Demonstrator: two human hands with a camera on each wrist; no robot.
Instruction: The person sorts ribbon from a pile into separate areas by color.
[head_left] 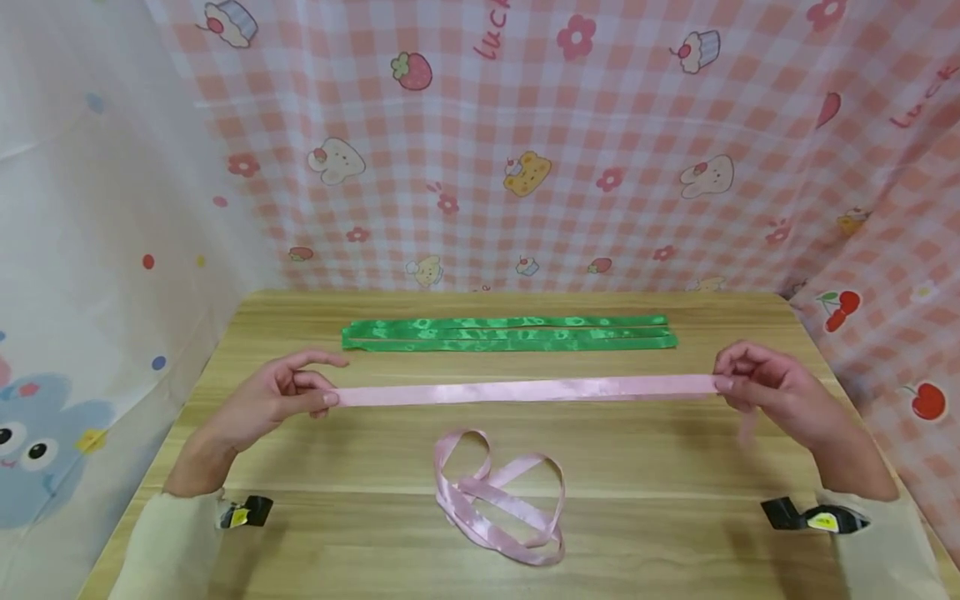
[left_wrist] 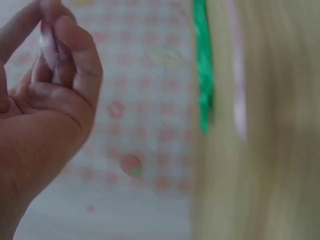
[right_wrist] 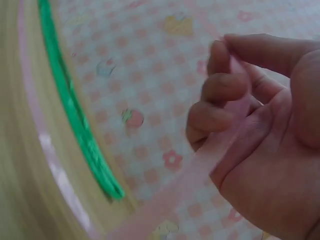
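A pink satin ribbon point(head_left: 525, 389) is stretched taut and level above the wooden table point(head_left: 360, 533). My left hand point(head_left: 281, 398) pinches its left end between thumb and fingers. The right end is pinched by my right hand point(head_left: 757, 387), and the ribbon point(right_wrist: 200, 170) runs across that palm in the right wrist view. Slack from the same pink ribbon lies in loose loops point(head_left: 498, 496) on the table near the front. In the left wrist view my left hand's fingers point(left_wrist: 60, 50) pinch a bit of pink ribbon.
A folded green ribbon point(head_left: 510, 333) lies flat behind the pink one, also seen as a green ribbon point(left_wrist: 202, 65) and green ribbon point(right_wrist: 75, 110) from the wrists. Pink checked cloth point(head_left: 525, 142) walls the back and right; pale cloth point(head_left: 97, 208) hangs on the left.
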